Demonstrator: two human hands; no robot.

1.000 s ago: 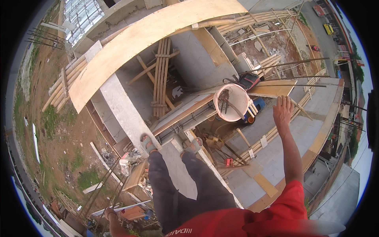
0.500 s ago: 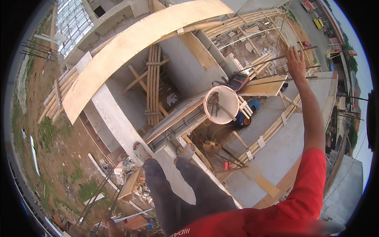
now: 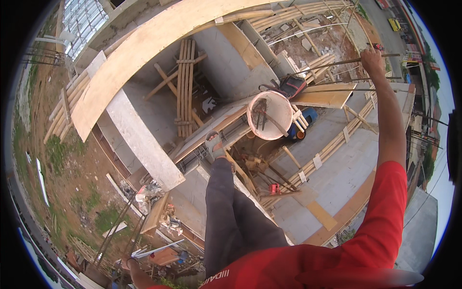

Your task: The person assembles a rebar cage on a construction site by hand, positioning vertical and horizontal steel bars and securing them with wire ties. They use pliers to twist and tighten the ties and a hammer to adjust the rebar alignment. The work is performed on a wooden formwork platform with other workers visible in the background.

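Note:
At the upper right, my right hand [image 3: 373,62] is closed round a long thin steel bar [image 3: 344,62], with the arm stretched out. Low on the left, my left hand [image 3: 128,263] is small in view, its fingers curled at the lower end of upright steel bars [image 3: 137,236]. Between the arms stands a pale pink bucket [image 3: 282,105] holding several dark metal pieces and a longer flat strip. Neither hand touches the bucket. My forward sandalled foot [image 3: 214,143] is on the narrow formwork just left of it; the other foot is mostly hidden behind that leg.
A concrete beam [image 3: 144,139] and a curved plywood sheet [image 3: 159,53] border a deep opening with bamboo poles [image 3: 186,91]. A dark backpack [image 3: 289,87] lies behind the bucket. More bamboo [image 3: 320,161] crosses the grey slab at right. Rough ground lies far below at left.
My right hand has gone from spread fingers to a grip on the steel bar. One foot has moved right, off the concrete beam and onto the formwork by the bucket.

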